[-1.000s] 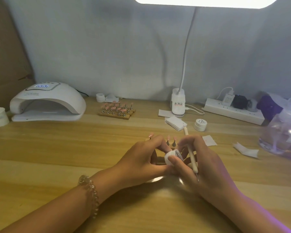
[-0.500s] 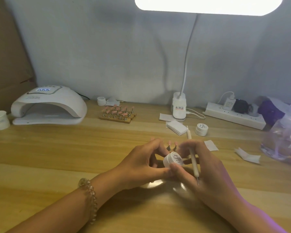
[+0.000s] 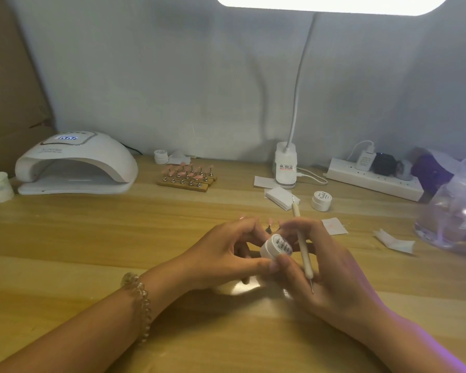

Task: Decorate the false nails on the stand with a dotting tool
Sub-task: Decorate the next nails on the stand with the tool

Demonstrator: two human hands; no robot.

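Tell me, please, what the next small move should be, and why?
Probably twist the lid off the small white jar: the left hand and right hand both grip it, its labelled lid looks closed, and the dotting tool lies tucked in the right hand.

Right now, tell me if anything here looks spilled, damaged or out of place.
Nothing spilled or broken. A crumpled wipe and a pinkish wipe lie loose at far right. The left hand and right hand hold the tilted jar, lid on.

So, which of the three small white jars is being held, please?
The small white round jar gripped by left hand and right hand; the others stand on the wooden table.
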